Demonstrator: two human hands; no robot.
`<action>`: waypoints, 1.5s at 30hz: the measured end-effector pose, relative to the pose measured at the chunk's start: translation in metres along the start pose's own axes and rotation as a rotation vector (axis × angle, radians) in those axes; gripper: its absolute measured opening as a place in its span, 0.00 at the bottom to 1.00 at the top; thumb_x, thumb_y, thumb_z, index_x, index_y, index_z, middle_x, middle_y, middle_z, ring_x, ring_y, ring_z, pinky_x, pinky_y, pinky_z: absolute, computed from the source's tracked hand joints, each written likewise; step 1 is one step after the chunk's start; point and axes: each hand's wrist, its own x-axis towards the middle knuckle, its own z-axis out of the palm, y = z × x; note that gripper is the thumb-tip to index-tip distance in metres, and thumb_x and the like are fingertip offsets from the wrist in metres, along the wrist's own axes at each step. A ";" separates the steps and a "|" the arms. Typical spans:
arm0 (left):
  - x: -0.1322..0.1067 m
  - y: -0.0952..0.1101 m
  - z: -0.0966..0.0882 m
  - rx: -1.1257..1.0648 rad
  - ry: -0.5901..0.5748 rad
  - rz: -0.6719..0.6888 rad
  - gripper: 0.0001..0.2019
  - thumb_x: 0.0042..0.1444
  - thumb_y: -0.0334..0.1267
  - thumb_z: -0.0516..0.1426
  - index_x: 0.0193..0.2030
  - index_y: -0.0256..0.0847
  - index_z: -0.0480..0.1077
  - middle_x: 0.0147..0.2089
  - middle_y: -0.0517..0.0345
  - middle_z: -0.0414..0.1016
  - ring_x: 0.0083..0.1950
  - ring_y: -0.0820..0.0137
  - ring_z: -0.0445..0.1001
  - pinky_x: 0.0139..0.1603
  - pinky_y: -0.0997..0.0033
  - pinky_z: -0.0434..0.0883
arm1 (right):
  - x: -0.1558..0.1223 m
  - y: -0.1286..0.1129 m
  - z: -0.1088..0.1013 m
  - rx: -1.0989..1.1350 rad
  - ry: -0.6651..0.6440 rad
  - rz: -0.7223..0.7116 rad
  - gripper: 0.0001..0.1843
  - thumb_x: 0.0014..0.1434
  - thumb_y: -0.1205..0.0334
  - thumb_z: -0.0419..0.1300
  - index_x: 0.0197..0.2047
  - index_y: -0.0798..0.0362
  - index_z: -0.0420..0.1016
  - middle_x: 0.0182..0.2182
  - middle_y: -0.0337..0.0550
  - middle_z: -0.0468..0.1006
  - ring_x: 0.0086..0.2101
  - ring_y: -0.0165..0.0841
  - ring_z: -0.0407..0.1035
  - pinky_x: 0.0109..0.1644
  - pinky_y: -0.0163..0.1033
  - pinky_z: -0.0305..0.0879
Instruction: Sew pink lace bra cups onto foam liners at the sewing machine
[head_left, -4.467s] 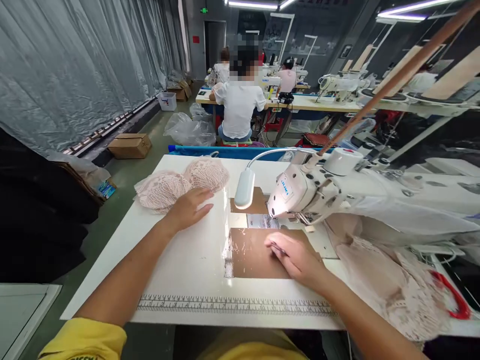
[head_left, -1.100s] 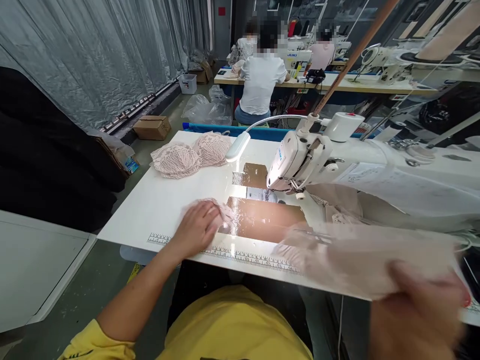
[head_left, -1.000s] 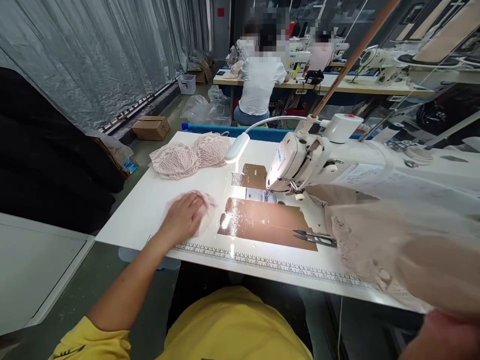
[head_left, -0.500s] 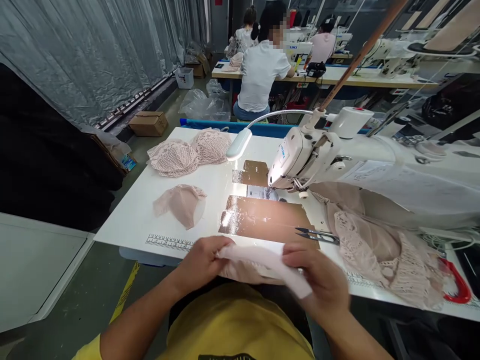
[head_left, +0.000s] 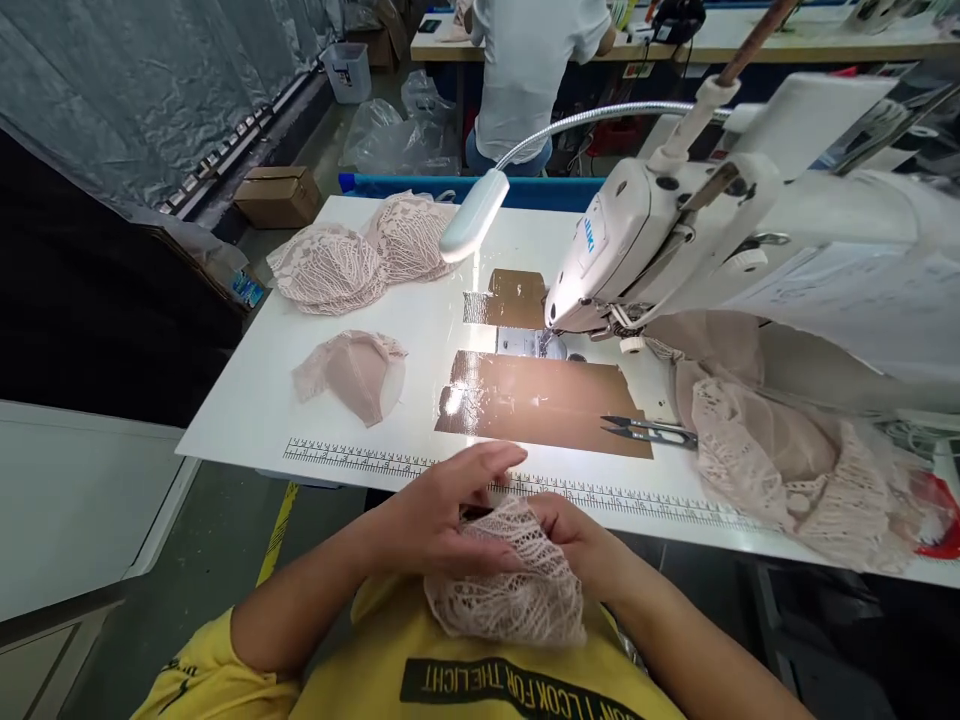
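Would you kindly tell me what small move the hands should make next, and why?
Probably straighten the lace piece a little: it looks bunched between the left hand and right hand, in front of the table's near edge.

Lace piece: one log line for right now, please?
left hand: touching lace piece | right hand: holding lace piece | snips: partly on brown patch

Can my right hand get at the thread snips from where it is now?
Probably yes: nothing seems to stand between your right hand and the thread snips, though that hand is on the lace piece and may need to let go.
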 end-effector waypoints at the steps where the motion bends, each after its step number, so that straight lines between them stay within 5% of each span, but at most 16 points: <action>1: 0.001 -0.004 -0.001 -0.080 -0.034 -0.081 0.38 0.51 0.47 0.63 0.67 0.44 0.56 0.62 0.45 0.64 0.53 0.58 0.69 0.51 0.61 0.70 | -0.001 0.000 0.000 0.039 0.059 -0.003 0.18 0.48 0.48 0.68 0.27 0.54 0.69 0.23 0.34 0.68 0.24 0.27 0.61 0.29 0.33 0.61; 6: 0.001 -0.011 -0.008 -0.324 -0.045 -0.266 0.20 0.56 0.45 0.60 0.52 0.36 0.71 0.41 0.53 0.73 0.40 0.67 0.71 0.40 0.71 0.69 | -0.005 -0.002 -0.008 0.080 0.433 -0.136 0.20 0.45 0.56 0.71 0.34 0.50 0.64 0.23 0.30 0.67 0.22 0.25 0.61 0.25 0.30 0.58; 10: 0.009 -0.008 -0.003 -0.333 0.002 -0.198 0.14 0.59 0.45 0.57 0.36 0.33 0.71 0.30 0.58 0.65 0.30 0.74 0.63 0.30 0.76 0.62 | -0.002 0.002 -0.014 -0.253 0.603 -0.245 0.29 0.53 0.56 0.65 0.56 0.47 0.62 0.26 0.34 0.72 0.24 0.28 0.65 0.30 0.34 0.64; 12: 0.013 -0.008 0.002 -0.287 0.084 -0.147 0.17 0.61 0.46 0.54 0.29 0.34 0.65 0.27 0.60 0.60 0.28 0.76 0.59 0.28 0.76 0.58 | -0.001 0.001 -0.019 -0.405 0.595 -0.297 0.25 0.57 0.54 0.61 0.57 0.47 0.66 0.30 0.38 0.76 0.27 0.30 0.68 0.35 0.36 0.66; 14: 0.017 -0.010 0.005 -0.242 0.162 -0.118 0.19 0.63 0.47 0.51 0.25 0.36 0.60 0.26 0.62 0.55 0.27 0.77 0.55 0.27 0.75 0.56 | -0.001 -0.004 -0.025 -0.448 0.496 -0.325 0.16 0.62 0.49 0.53 0.44 0.49 0.75 0.33 0.42 0.77 0.33 0.34 0.70 0.39 0.38 0.66; 16: 0.020 -0.011 0.006 -0.197 0.199 -0.112 0.21 0.63 0.48 0.50 0.23 0.37 0.57 0.24 0.63 0.52 0.26 0.77 0.52 0.26 0.75 0.53 | -0.002 -0.011 -0.029 -0.405 0.357 -0.322 0.26 0.64 0.43 0.45 0.33 0.51 0.76 0.35 0.45 0.77 0.36 0.37 0.70 0.42 0.40 0.66; 20: 0.025 -0.013 0.005 -0.270 0.183 -0.154 0.24 0.62 0.51 0.51 0.20 0.37 0.55 0.21 0.64 0.50 0.24 0.78 0.50 0.24 0.75 0.51 | -0.002 -0.017 -0.029 -0.354 0.284 -0.261 0.23 0.59 0.42 0.54 0.29 0.54 0.73 0.28 0.41 0.72 0.30 0.33 0.65 0.36 0.37 0.64; 23: 0.024 -0.014 0.006 -0.698 0.259 -0.238 0.24 0.58 0.58 0.52 0.26 0.36 0.64 0.23 0.61 0.60 0.24 0.76 0.58 0.27 0.75 0.59 | -0.002 -0.015 -0.028 -0.273 0.426 -0.282 0.17 0.57 0.48 0.60 0.27 0.54 0.73 0.24 0.38 0.69 0.26 0.30 0.62 0.29 0.34 0.60; 27: 0.017 -0.010 0.013 -1.228 0.295 -0.225 0.36 0.49 0.68 0.53 0.54 0.40 0.67 0.48 0.47 0.72 0.47 0.59 0.72 0.46 0.61 0.69 | -0.001 -0.018 -0.028 -0.308 0.636 -0.429 0.17 0.60 0.51 0.57 0.26 0.53 0.73 0.24 0.38 0.70 0.26 0.30 0.62 0.31 0.35 0.60; 29: 0.016 -0.006 0.021 -1.268 0.277 -0.208 0.35 0.49 0.59 0.60 0.59 0.40 0.64 0.55 0.45 0.70 0.54 0.55 0.69 0.53 0.58 0.68 | 0.003 -0.021 -0.026 -0.424 0.644 -0.470 0.18 0.60 0.54 0.56 0.22 0.53 0.71 0.21 0.38 0.67 0.25 0.30 0.61 0.31 0.35 0.59; 32: 0.021 -0.002 0.032 -1.234 0.371 -0.271 0.28 0.49 0.34 0.63 0.59 0.39 0.66 0.52 0.47 0.74 0.53 0.57 0.71 0.54 0.59 0.68 | 0.011 -0.022 -0.020 -0.462 0.595 -0.466 0.21 0.57 0.56 0.60 0.16 0.53 0.66 0.18 0.35 0.62 0.23 0.28 0.57 0.30 0.35 0.58; 36: 0.024 -0.009 0.041 -1.174 0.472 -0.339 0.28 0.39 0.21 0.61 0.50 0.39 0.73 0.41 0.53 0.79 0.41 0.64 0.75 0.42 0.69 0.71 | 0.015 -0.019 -0.019 -0.022 0.688 -0.356 0.17 0.48 0.52 0.67 0.19 0.53 0.70 0.18 0.35 0.67 0.21 0.28 0.59 0.26 0.35 0.60; 39: 0.011 -0.018 0.032 -1.088 0.346 -0.347 0.05 0.45 0.26 0.63 0.31 0.35 0.76 0.24 0.58 0.74 0.25 0.75 0.69 0.27 0.77 0.64 | 0.011 -0.022 -0.025 0.260 0.788 -0.346 0.16 0.41 0.51 0.71 0.22 0.52 0.73 0.21 0.38 0.73 0.23 0.30 0.65 0.28 0.36 0.64; 41: -0.003 -0.019 0.016 -0.953 0.127 -0.284 0.12 0.50 0.29 0.62 0.18 0.34 0.69 0.17 0.60 0.67 0.19 0.80 0.62 0.23 0.78 0.59 | 0.007 -0.026 -0.029 0.291 0.815 -0.361 0.15 0.40 0.52 0.72 0.24 0.52 0.74 0.22 0.38 0.75 0.23 0.30 0.66 0.29 0.37 0.67; 43: -0.015 -0.015 -0.006 -0.764 -0.088 -0.164 0.14 0.53 0.30 0.60 0.17 0.34 0.67 0.19 0.57 0.69 0.21 0.78 0.64 0.24 0.77 0.60 | 0.003 -0.030 -0.031 0.210 0.758 -0.351 0.13 0.42 0.54 0.72 0.26 0.52 0.75 0.23 0.37 0.75 0.24 0.30 0.67 0.30 0.36 0.67; 45: -0.021 -0.006 -0.026 -0.617 0.009 0.005 0.05 0.54 0.33 0.60 0.28 0.37 0.73 0.29 0.54 0.74 0.29 0.73 0.70 0.31 0.74 0.67 | 0.003 -0.032 -0.029 0.036 0.623 -0.316 0.12 0.44 0.55 0.71 0.26 0.52 0.75 0.24 0.37 0.75 0.25 0.29 0.67 0.30 0.34 0.66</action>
